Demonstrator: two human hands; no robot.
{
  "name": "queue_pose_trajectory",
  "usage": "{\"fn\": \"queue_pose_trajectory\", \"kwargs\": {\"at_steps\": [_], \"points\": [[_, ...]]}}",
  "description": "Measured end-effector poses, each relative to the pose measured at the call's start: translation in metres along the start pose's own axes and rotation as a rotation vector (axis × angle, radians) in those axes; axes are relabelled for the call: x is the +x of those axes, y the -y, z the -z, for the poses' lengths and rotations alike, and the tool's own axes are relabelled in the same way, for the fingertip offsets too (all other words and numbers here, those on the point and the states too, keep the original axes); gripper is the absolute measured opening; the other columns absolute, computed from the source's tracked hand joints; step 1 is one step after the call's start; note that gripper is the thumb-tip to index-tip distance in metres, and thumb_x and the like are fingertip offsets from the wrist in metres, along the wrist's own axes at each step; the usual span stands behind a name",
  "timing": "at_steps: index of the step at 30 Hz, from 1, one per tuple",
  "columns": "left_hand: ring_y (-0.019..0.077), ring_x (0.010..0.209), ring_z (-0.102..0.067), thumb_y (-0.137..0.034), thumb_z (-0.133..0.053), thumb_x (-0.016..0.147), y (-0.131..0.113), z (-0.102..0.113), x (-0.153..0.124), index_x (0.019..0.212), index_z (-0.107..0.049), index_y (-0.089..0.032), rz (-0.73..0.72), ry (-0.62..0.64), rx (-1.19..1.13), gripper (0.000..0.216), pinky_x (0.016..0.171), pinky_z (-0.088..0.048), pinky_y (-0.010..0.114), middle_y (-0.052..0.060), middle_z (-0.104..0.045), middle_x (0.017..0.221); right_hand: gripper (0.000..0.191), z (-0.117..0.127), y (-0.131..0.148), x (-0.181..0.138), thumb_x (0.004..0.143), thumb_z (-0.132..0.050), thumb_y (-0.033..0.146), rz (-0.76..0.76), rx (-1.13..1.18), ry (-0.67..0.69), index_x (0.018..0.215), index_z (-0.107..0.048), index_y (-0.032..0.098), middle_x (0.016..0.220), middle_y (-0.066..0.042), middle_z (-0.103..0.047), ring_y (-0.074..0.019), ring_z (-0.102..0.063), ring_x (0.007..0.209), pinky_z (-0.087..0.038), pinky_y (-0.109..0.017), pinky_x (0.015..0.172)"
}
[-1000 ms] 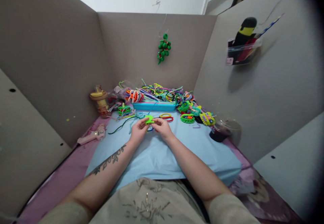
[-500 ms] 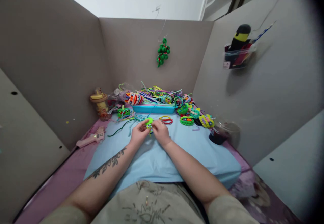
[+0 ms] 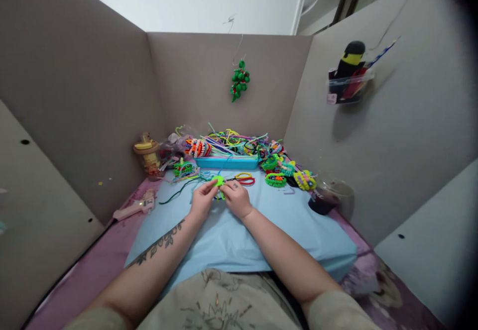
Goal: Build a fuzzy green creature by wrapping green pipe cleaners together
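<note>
You had the lime-green piece [image 3: 218, 180] up between your fingertips, just above the tabletop [image 3: 284, 230] and its blue cover. It lay at about half past one from your left hand [image 3: 202, 196] and half past ten from your right hand [image 3: 237, 198], so the two met at its near edge. Neither was clearly the nearer: both touched it, though your left fingertips seemed to reach a little farther along it. Each grip was drawn in to a pinch on the piece, with almost no gap between thumb and fingers. Its long axis probably ran crosswise, three to nine, but your fingers covered too much of it to be sure. Some thin strands [image 3: 220, 196] showed just below it, toward six o'clock.

From the piece, the scissors [image 3: 245, 178] lay near three o'clock with red and yellow handles pointing away from you, and the blue tray [image 3: 227, 164] sat toward twelve.

As for writing, the dark cup [image 3: 320, 203], toward four o'clock, bore pale lettering too small to read. The clear bin [image 3: 351, 89] on the wall panel, up at two o'clock, carried a small pale label [image 3: 332, 99], equally illegible. You had no brand you could make out.
</note>
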State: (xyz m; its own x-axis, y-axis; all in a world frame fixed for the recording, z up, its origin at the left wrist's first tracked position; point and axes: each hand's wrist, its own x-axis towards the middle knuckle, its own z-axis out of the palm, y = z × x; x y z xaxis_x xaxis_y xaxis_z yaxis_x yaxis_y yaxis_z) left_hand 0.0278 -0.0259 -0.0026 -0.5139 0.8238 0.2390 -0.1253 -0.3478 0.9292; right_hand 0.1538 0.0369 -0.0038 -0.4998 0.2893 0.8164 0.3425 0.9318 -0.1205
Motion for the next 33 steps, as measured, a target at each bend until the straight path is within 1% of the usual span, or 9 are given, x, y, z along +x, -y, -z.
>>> {"fn": "queue_pose_trajectory", "kwargs": {"at_steps": [6, 12, 14, 17, 19, 21, 26, 30, 33], "points": [[0.0185, 0.081, -0.065, -0.025, -0.08, 0.052, 0.003, 0.0, 0.003, 0.091, -0.071, -0.014, 0.055, -0.031, -0.112, 0.042, 0.081, -0.047, 0.033, 0.008, -0.072, 0.09, 0.022, 0.003, 0.009, 0.002, 0.088, -0.046, 0.017, 0.129, -0.121, -0.002, 0.083, -0.067, 0.022, 0.081, -0.005, -0.067, -0.0181, -0.053, 0.073, -0.041, -0.029, 0.064], [0.0118, 0.061, -0.06, -0.019, -0.081, 0.047, -0.002, 0.0, 0.003, 0.092, -0.07, -0.012, 0.161, -0.065, -0.23, 0.047, 0.067, -0.045, 0.027, 0.003, -0.069, 0.069, 0.026, -0.002, 0.011, 0.0, 0.088, -0.041, 0.014, 0.225, 0.08, 0.045, 0.094, -0.065, 0.023, 0.092, -0.006, -0.069, -0.0168, -0.06, 0.083, -0.046, -0.029, 0.072], [0.0104, 0.059, -0.059, -0.018, -0.081, 0.046, -0.004, 0.0, 0.004, 0.09, -0.07, -0.012, 0.166, -0.078, -0.26, 0.046, 0.065, -0.044, 0.025, 0.002, -0.068, 0.067, 0.027, -0.004, 0.009, -0.001, 0.087, -0.041, 0.013, 0.163, 0.181, 0.031, 0.097, -0.063, 0.022, 0.094, -0.006, -0.068, -0.0169, -0.061, 0.087, -0.047, -0.029, 0.076], [0.0106, 0.061, -0.06, -0.015, -0.081, 0.045, -0.006, 0.0, 0.005, 0.089, -0.069, -0.013, 0.179, -0.091, -0.306, 0.046, 0.064, -0.043, 0.024, 0.002, -0.068, 0.069, 0.023, -0.005, 0.004, 0.0, 0.086, -0.043, 0.015, -0.063, 0.301, -0.055, 0.1, -0.061, 0.02, 0.095, -0.008, -0.067, -0.0178, -0.06, 0.087, -0.048, -0.031, 0.079], [0.0119, 0.065, -0.061, -0.014, -0.081, 0.046, -0.006, 0.0, 0.006, 0.089, -0.068, -0.014, 0.201, -0.078, -0.337, 0.045, 0.065, -0.043, 0.024, 0.002, -0.068, 0.072, 0.018, -0.006, 0.002, 0.0, 0.084, -0.048, 0.019, -0.215, 0.327, -0.084, 0.096, -0.061, 0.019, 0.093, -0.008, -0.066, -0.0185, -0.059, 0.083, -0.047, -0.032, 0.077], [0.0126, 0.068, -0.062, -0.014, -0.081, 0.046, -0.005, 0.001, 0.006, 0.089, -0.068, -0.014, 0.22, -0.045, -0.356, 0.045, 0.068, -0.043, 0.024, 0.003, -0.069, 0.074, 0.012, -0.007, 0.0, 0.001, 0.081, -0.052, 0.021, -0.293, 0.339, -0.06, 0.088, -0.062, 0.019, 0.086, -0.006, -0.065, -0.0183, -0.058, 0.079, -0.046, -0.031, 0.075], [0.0141, 0.072, -0.063, -0.018, -0.08, 0.05, -0.002, 0.002, 0.006, 0.087, -0.069, -0.013, 0.25, 0.002, -0.346, 0.039, 0.072, -0.045, 0.026, 0.005, -0.07, 0.081, 0.009, -0.008, -0.001, 0.002, 0.078, -0.051, 0.02, -0.414, 0.378, -0.028, 0.074, -0.059, 0.02, 0.07, -0.001, -0.062, -0.0162, -0.055, 0.07, -0.043, -0.028, 0.069], [0.0137, 0.068, -0.062, -0.02, -0.08, 0.049, -0.002, 0.002, 0.006, 0.087, -0.069, -0.013, 0.259, -0.026, -0.299, 0.04, 0.068, -0.045, 0.026, 0.005, -0.069, 0.078, 0.01, -0.007, 0.001, 0.003, 0.077, -0.05, 0.018, -0.409, 0.405, -0.04, 0.076, -0.06, 0.019, 0.073, -0.001, -0.063, -0.0163, -0.055, 0.072, -0.043, -0.028, 0.07], [0.0123, 0.066, -0.061, -0.021, -0.08, 0.05, -0.004, 0.001, 0.005, 0.095, -0.068, -0.014, 0.245, -0.02, -0.26, 0.047, 0.064, -0.045, 0.024, 0.004, -0.069, 0.078, 0.013, -0.006, 0.002, 0.005, 0.078, -0.049, 0.017, -0.391, 0.418, -0.054, 0.079, -0.062, 0.019, 0.077, -0.003, -0.065, -0.0172, -0.056, 0.075, -0.043, -0.03, 0.073]]}}
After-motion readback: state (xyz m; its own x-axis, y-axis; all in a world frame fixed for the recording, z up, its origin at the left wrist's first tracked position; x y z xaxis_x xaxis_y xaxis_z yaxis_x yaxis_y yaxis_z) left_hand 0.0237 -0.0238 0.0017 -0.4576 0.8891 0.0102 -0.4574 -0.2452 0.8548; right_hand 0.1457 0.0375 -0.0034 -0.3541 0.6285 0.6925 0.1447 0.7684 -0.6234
